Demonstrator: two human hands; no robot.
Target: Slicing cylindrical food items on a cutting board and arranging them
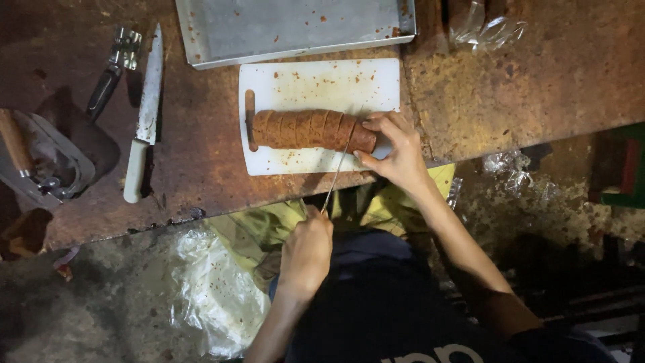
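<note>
A brown log-shaped loaf (302, 129), cut into several slices that still stand together, lies across a white cutting board (316, 81) speckled with crumbs. My right hand (396, 151) grips the loaf's right end, fingers over the top and thumb at the near side. My left hand (307, 250) is below the table edge, closed around the handle of a thin-bladed knife (339, 165). The blade runs up to the loaf just left of my right fingers.
A crumb-strewn metal tray (295, 27) lies behind the board. On the rusty table, a white-handled knife (144, 111) and a black-handled tool (111, 74) lie to the left, with a metal utensil (47, 168) at the left edge. Clear plastic wrap (487, 27) is top right, and a plastic bag (215, 289) lies on the floor.
</note>
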